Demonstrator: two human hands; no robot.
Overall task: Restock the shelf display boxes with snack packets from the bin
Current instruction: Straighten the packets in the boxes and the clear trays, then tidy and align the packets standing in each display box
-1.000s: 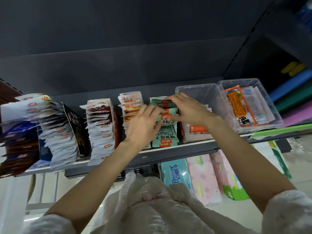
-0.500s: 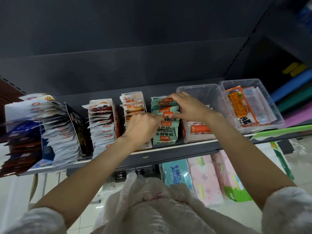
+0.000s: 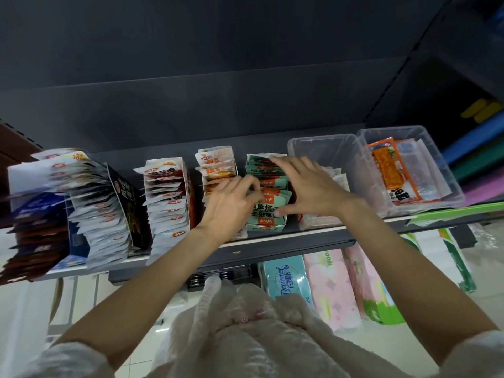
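Head view: at frame centre, the left hand (image 3: 231, 203) curls its fingers onto the green snack packets (image 3: 268, 186) in their display box (image 3: 266, 225) on the shelf (image 3: 272, 245); the right hand (image 3: 308, 186) spreads wide over them.

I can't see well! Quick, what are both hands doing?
Left hand: fingers curled, pinching green packets.
Right hand: open, fingers spread, pressing on the green packets.
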